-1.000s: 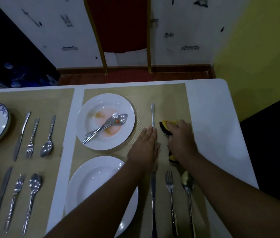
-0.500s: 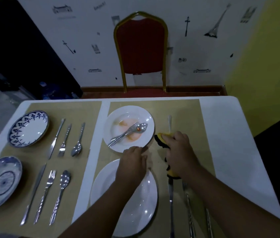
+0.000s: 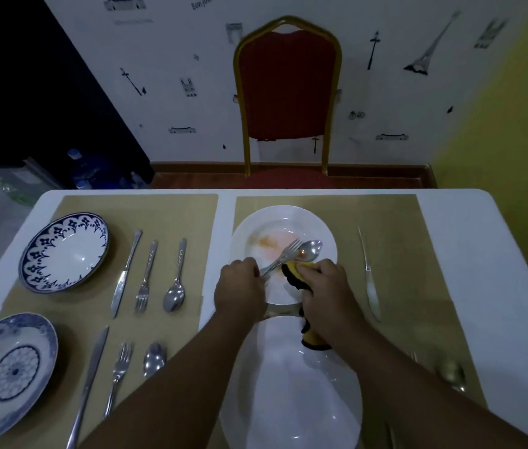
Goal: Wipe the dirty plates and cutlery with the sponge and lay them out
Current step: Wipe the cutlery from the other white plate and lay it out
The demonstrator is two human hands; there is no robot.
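Both hands have shifted onto the dirty plate (image 3: 283,222): left hand (image 3: 240,291) grips the fork (image 3: 283,256), right hand (image 3: 327,290) clutches the sponge (image 3: 295,273), ready to wipe.

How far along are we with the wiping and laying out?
Done, it seems: the left mat has two patterned plates with cutlery in rows, and a knife lies on the right mat. In hand: the left hand grips the fork on the stained plate, the right hand holds the sponge. Left: that fork, the spoon, the stained plate.
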